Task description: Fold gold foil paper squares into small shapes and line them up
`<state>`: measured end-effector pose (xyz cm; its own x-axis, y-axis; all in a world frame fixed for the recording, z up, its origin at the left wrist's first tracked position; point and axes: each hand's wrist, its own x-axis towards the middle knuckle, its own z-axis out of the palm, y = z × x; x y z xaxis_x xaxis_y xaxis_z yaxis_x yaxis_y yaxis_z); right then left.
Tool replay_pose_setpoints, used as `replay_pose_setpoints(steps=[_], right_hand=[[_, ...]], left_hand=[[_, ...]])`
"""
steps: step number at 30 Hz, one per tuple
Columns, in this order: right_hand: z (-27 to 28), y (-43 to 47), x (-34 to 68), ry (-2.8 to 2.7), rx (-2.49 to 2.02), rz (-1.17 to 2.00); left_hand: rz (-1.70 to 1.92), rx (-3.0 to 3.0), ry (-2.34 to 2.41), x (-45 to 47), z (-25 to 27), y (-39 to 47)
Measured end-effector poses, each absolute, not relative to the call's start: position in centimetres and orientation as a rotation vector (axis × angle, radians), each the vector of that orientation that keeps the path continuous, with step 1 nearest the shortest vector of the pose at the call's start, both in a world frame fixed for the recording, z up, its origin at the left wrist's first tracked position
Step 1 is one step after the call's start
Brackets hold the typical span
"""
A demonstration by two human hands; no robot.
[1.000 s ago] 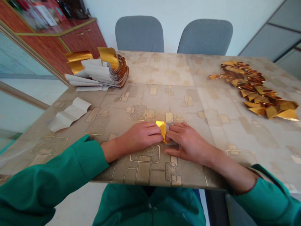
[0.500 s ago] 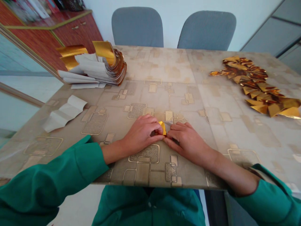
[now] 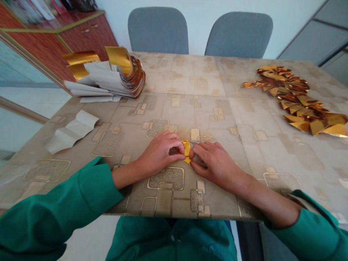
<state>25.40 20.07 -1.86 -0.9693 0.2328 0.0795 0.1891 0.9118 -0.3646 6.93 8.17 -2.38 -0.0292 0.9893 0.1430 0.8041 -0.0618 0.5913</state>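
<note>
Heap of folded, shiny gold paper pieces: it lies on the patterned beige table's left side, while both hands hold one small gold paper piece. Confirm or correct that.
Wrong side: the head view shows the gold heap on the right side of the table; the left hand and right hand do hold the small gold paper piece.

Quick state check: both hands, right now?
Left hand: closed, holding the gold paper by its left side.
Right hand: closed, holding its right side.
</note>
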Motion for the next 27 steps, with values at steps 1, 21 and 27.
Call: replay_pose_setpoints(steps=[1, 21, 27], right_hand=[[-1.9, 20.0, 25.3, -2.961, -0.331, 0.502], [-1.8, 19.2, 24.8, -3.036, -0.401, 0.265], [-1.6, 19.4, 24.8, -3.049, -0.372, 0.346]], left_hand=[[0.777, 1.935, 1.885, 6.9, -2.4, 8.1], [0.286, 2.947, 1.691, 6.6, -2.1, 4.5], [0.282, 2.891, 1.762, 6.0, -2.0, 4.0]])
